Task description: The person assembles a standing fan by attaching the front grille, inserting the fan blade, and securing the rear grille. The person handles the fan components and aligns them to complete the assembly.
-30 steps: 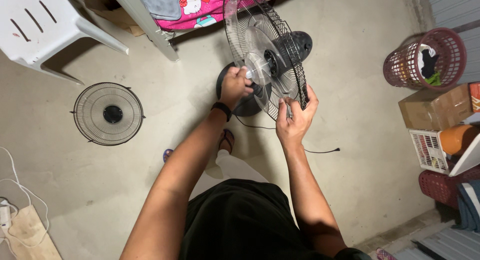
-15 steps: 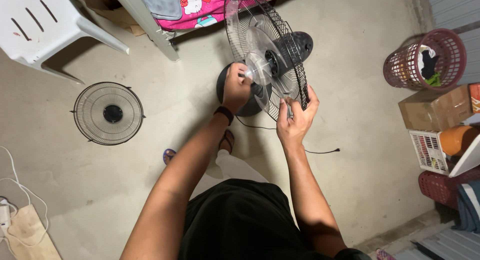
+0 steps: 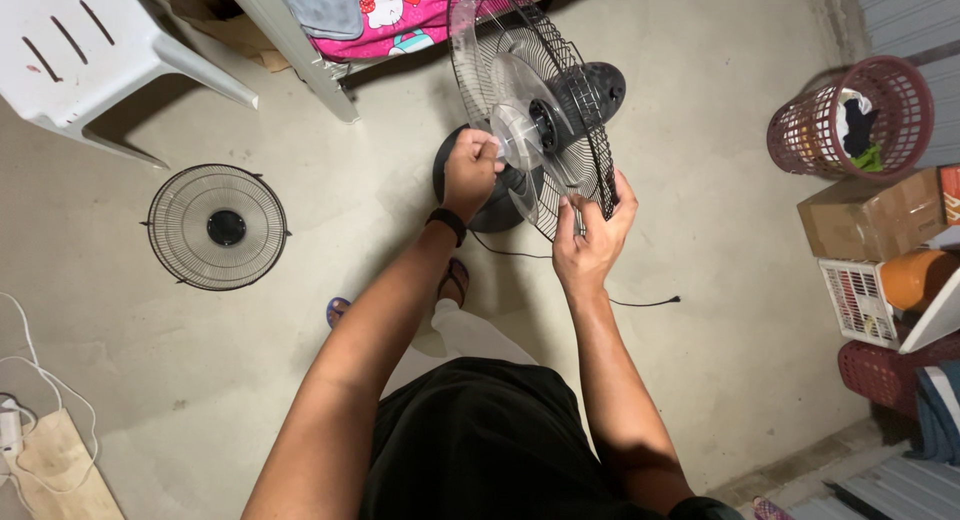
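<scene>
Head view shows the left hand (image 3: 470,172) closed on the clear blade hub (image 3: 508,138) of the standing fan; the right hand (image 3: 590,242) pinches the lower rim of the rear grille (image 3: 590,130), just right of that grip. Judged risks: the thin blade could crack under twisting, or wires nip fingers. Counted left to right: one white chair (image 3: 75,50), one detached front grille (image 3: 217,227) on the floor, one fan, two red baskets (image 3: 850,115).

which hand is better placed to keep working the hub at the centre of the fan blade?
Left. The left hand already grips the hub of the clear blade, while the right hand is busy holding the rim of the rear guard, likely steadying it.
</scene>
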